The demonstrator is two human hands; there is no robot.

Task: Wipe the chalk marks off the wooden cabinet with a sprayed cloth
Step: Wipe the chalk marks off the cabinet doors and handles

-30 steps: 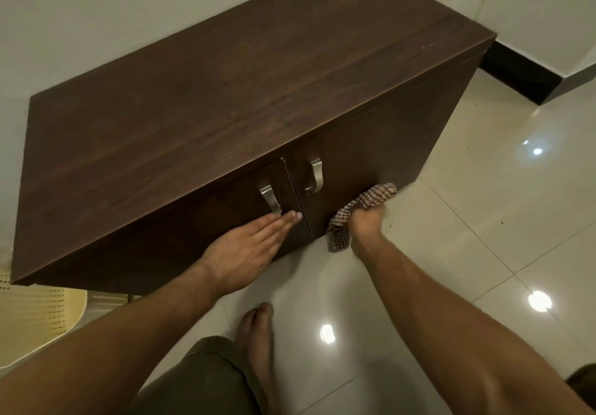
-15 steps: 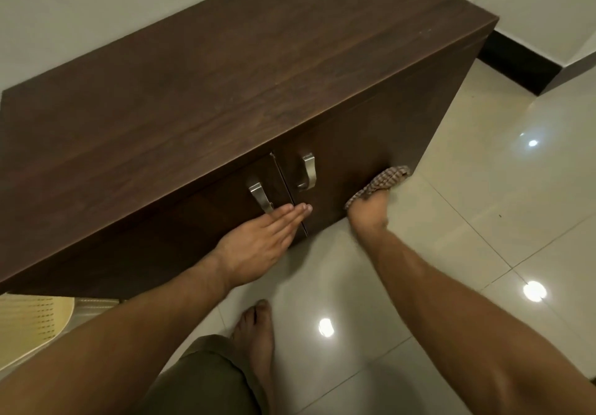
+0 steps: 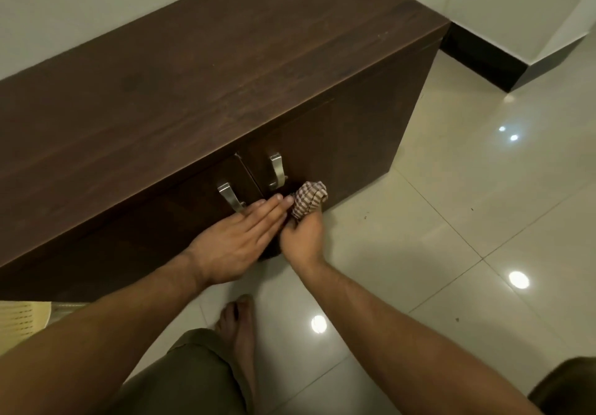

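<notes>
A low dark wooden cabinet (image 3: 200,69) stands against the wall, with two doors and two metal handles (image 3: 276,169). My left hand (image 3: 235,243) lies flat against the left door, fingers together, tips just under the left handle (image 3: 229,197). My right hand (image 3: 301,237) grips a bunched checked cloth (image 3: 308,198) and presses it on the lower part of the right door, beside the right handle. The two hands touch. No chalk marks show on the visible wood.
Glossy cream floor tiles (image 3: 451,221) spread to the right and front, with light reflections. My bare foot (image 3: 238,327) stands just below the hands. A pale yellow perforated plastic object (image 3: 19,318) sits at the left edge. A black skirting (image 3: 483,60) runs along the right wall.
My right hand has moved left along the right door with the cloth, from near the door's right side to beside the handles, now touching my left hand. The left hand stays put.
</notes>
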